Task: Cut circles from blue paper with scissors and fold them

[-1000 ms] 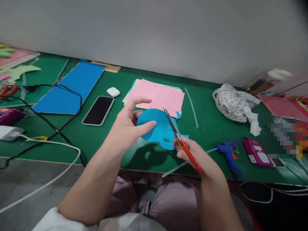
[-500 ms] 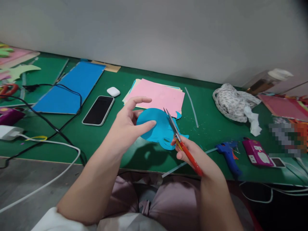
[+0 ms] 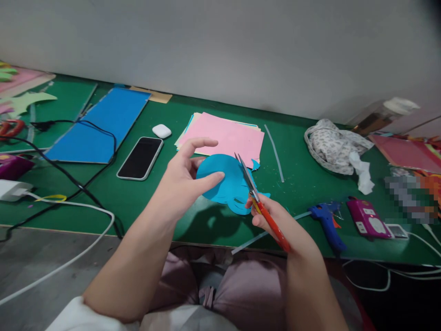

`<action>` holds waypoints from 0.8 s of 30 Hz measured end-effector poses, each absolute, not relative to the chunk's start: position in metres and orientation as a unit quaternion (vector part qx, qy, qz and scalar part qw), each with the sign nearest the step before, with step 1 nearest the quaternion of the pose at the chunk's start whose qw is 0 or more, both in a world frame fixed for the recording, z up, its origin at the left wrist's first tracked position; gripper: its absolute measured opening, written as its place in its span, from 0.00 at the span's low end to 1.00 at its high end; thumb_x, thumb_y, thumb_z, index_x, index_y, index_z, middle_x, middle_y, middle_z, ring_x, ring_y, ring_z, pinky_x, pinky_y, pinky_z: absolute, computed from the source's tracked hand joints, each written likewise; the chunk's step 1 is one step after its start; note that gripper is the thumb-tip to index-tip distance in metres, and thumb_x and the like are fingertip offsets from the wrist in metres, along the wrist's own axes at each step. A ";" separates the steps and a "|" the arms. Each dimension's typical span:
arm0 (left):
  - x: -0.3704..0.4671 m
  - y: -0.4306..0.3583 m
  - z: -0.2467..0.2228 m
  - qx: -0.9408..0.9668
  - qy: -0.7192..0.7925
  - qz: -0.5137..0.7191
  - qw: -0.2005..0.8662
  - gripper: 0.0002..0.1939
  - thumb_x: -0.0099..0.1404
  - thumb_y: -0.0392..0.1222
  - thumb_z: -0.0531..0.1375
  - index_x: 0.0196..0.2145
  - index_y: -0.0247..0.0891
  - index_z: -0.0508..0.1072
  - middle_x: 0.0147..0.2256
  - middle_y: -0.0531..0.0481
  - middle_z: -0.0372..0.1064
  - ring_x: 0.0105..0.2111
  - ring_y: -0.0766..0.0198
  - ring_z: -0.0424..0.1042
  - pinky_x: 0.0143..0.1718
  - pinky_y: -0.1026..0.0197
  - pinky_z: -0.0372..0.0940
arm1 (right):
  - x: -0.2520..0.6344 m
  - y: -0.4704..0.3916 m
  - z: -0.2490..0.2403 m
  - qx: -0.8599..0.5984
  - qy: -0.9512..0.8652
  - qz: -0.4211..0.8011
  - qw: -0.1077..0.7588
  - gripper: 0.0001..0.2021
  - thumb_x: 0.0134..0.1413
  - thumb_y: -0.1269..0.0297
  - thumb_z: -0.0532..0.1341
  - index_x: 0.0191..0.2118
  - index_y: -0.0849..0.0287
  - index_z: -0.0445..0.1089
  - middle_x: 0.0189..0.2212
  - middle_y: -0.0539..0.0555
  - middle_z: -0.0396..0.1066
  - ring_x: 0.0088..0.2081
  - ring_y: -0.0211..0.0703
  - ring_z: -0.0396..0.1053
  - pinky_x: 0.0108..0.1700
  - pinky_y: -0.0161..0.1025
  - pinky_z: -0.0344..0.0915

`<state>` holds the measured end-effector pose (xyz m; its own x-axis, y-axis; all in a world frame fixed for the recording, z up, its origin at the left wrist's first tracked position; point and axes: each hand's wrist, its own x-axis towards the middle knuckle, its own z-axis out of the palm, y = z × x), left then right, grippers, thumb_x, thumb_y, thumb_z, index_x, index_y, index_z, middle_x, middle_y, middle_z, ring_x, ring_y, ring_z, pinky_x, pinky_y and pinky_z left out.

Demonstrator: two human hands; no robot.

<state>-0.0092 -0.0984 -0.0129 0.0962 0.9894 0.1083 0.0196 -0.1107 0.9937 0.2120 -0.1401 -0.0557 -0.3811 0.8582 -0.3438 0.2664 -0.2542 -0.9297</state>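
Note:
A round piece of blue paper point(image 3: 215, 168) is pinched in my left hand point(image 3: 186, 177), thumb on top and the other fingers partly hidden behind it. My right hand point(image 3: 280, 218) is closed on the handles of red-handled scissors point(image 3: 268, 220). Their narrow blades, slightly apart, point up and away beside the right edge of the blue paper. Blue paper offcuts point(image 3: 241, 207) lie under and to the right of the round piece. Behind my hands is a stack of coloured paper point(image 3: 227, 133) with a pink sheet on top.
Left of the stack are a phone point(image 3: 140, 158), a white earbud case point(image 3: 161, 131) and a blue board point(image 3: 99, 126) crossed by a black cable. To the right lie a blue glue gun point(image 3: 327, 223), a purple power strip point(image 3: 368, 218) and a patterned cloth point(image 3: 330, 147).
The blue paper has shifted very slightly right, toward the scissors. Both hands keep nearly the same pose and grip.

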 end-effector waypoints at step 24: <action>-0.018 -0.094 -0.006 0.571 0.448 0.466 0.506 0.27 0.52 0.32 0.65 0.49 0.45 0.67 0.22 0.59 0.64 0.21 0.70 0.65 0.20 0.70 0.63 | 0.214 -0.140 -0.055 -0.511 -0.572 0.602 0.223 0.32 0.37 0.32 0.62 0.35 0.57 0.62 0.24 0.47 0.63 0.25 0.36 0.56 0.28 0.35 0.51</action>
